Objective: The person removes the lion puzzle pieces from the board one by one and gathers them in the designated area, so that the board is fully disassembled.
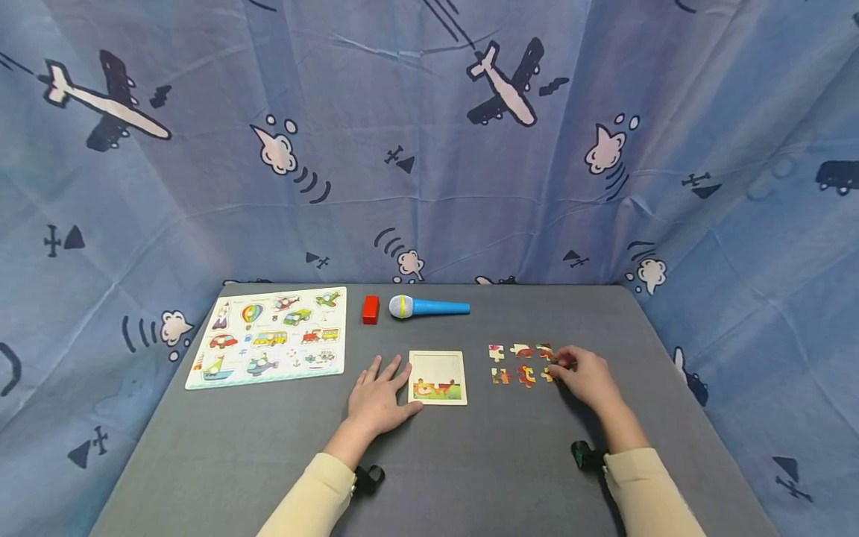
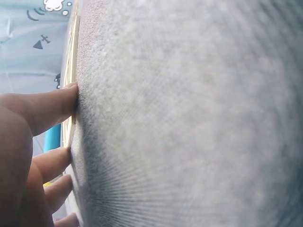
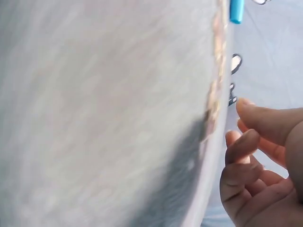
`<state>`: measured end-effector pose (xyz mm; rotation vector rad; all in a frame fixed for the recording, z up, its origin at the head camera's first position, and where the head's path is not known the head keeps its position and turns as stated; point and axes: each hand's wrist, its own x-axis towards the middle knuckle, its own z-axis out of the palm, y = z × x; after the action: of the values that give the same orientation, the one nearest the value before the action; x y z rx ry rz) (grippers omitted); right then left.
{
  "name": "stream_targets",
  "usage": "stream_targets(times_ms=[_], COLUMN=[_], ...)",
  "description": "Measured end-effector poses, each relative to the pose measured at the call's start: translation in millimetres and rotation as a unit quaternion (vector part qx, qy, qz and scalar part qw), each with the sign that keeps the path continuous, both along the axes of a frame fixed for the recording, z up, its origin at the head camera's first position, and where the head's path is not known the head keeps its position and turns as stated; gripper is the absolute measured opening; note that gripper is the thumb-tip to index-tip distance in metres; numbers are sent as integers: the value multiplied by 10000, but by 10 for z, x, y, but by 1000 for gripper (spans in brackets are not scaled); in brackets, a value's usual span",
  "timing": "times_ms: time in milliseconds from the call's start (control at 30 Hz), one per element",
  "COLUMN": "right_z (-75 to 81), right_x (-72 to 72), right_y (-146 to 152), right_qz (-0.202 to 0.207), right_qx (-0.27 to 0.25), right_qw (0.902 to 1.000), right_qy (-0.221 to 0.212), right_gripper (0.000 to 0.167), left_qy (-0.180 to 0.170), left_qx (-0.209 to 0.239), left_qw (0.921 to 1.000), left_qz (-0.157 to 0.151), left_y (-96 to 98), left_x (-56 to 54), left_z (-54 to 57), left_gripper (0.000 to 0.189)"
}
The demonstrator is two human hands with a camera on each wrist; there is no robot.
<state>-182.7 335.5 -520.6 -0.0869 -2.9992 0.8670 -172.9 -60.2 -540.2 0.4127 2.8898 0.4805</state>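
Note:
A small square puzzle tray (image 1: pixel 438 367) lies mid-table, with pieces filling its lower part and a pale bare upper part. My left hand (image 1: pixel 379 399) rests at its left side, fingers spread, thumb by the lower left corner; the left wrist view shows the thumb (image 2: pixel 54 105) against the tray's edge (image 2: pixel 69 135). Several loose jigsaw pieces (image 1: pixel 526 375) lie in two rows to the right. My right hand (image 1: pixel 589 379) is over the right end of these rows, partly covering pieces. In the right wrist view its fingers (image 3: pixel 242 175) are bent, with no piece visible between them.
At the back left lies a large picture board (image 1: pixel 268 362) with vehicle drawings. A red block (image 1: pixel 370 310) and a blue toy microphone (image 1: pixel 439 307) lie along the back of the grey table (image 1: pixel 496 462). A blue printed curtain (image 1: pixel 416 149) hangs behind.

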Motion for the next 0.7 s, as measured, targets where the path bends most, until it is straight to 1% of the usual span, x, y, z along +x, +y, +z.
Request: stream_targets(times_ms=[133,233,467,567,700], right_z=[75,150,338,368,347], right_x=[-11,-19,-35,-47,-60], right_y=[-96,-180,-446,-588,-783], right_qz=[170,260,461,582,752], right_qx=[-245,-326,-562,-641,-812], right_qw=[9995,9988,9968,9955,9933], right_qy=[116,244,326,382,336], right_gripper=[28,28,30,26,25], left_qy=[-19,-3,-33,-10,12], left_qx=[-37,-35,-43,-6,8], left_qw=[10000,10000,10000,10000,10000], left_qz=[31,1,-2,8,10], left_y=[-15,-15,0,4,4], left_x=[3,5,-8,-8,-4], left_z=[7,13,1,2,1], left_gripper=[79,80,80,80,80])
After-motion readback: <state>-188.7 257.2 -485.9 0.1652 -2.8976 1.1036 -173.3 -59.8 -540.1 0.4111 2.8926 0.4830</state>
